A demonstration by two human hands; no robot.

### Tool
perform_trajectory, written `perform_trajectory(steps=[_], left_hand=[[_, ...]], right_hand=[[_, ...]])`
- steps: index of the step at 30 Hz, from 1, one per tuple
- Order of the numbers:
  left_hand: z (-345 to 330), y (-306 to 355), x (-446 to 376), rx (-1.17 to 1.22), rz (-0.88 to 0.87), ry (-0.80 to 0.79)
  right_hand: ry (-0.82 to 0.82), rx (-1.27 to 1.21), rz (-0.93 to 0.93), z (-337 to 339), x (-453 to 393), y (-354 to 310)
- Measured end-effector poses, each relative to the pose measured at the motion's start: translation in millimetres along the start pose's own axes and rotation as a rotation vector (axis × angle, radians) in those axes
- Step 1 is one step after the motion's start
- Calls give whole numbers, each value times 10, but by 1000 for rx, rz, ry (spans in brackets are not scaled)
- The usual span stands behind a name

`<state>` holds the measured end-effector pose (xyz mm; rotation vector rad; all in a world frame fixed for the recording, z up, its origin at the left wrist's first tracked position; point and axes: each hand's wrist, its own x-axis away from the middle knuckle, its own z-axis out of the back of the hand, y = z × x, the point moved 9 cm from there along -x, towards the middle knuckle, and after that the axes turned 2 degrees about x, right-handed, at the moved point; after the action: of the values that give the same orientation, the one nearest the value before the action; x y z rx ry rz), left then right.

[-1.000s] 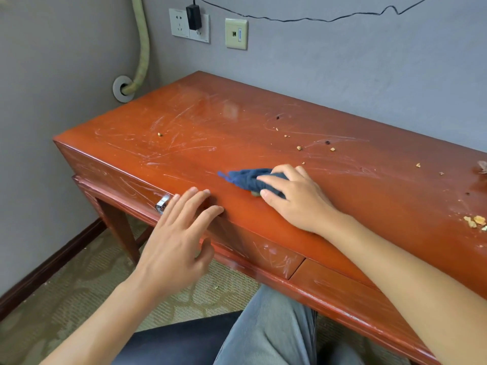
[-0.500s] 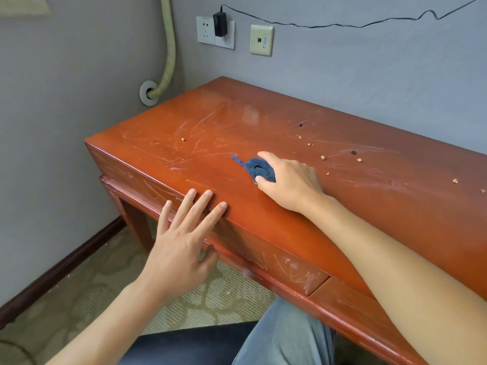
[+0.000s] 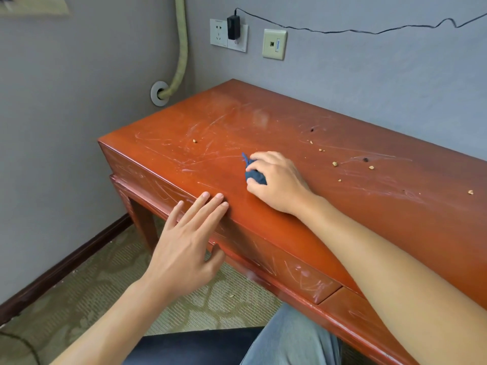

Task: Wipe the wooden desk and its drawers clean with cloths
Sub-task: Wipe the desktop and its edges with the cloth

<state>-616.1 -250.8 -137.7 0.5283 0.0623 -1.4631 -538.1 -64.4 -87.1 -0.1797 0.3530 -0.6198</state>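
Observation:
The reddish wooden desk [image 3: 355, 212] runs from centre to right, its top scratched and dotted with crumbs [image 3: 334, 163]. My right hand [image 3: 276, 180] lies on the desk top with fingers curled round a bunched dark blue cloth [image 3: 254, 175], most of it hidden under the palm. My left hand [image 3: 189, 238] is spread with straight fingers, the fingertips touching the desk's front edge above the left drawer [image 3: 290, 270]. The drawer front is streaked with white scratches; its handle is hidden behind my left hand.
Grey walls meet at the desk's far left corner. A hose [image 3: 181, 48] enters a wall port, and sockets [image 3: 228, 35] with a black plug and cable sit above the desk. My knee in grey trousers [image 3: 290, 338] and a dark seat are below, on patterned carpet.
My right hand has slid the cloth toward the back and left over the desk top, bunching it smaller under the fingers. My left hand has stayed at the front edge.

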Motion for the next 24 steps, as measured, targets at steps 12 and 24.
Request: perform_trajectory(steps=[12, 24], left_hand=[[208, -312, 13, 22, 4, 140], [43, -407, -9, 14, 29, 24]], right_hand=[[-14, 13, -49, 58, 145, 35], [-353, -122, 61, -81, 399, -276]])
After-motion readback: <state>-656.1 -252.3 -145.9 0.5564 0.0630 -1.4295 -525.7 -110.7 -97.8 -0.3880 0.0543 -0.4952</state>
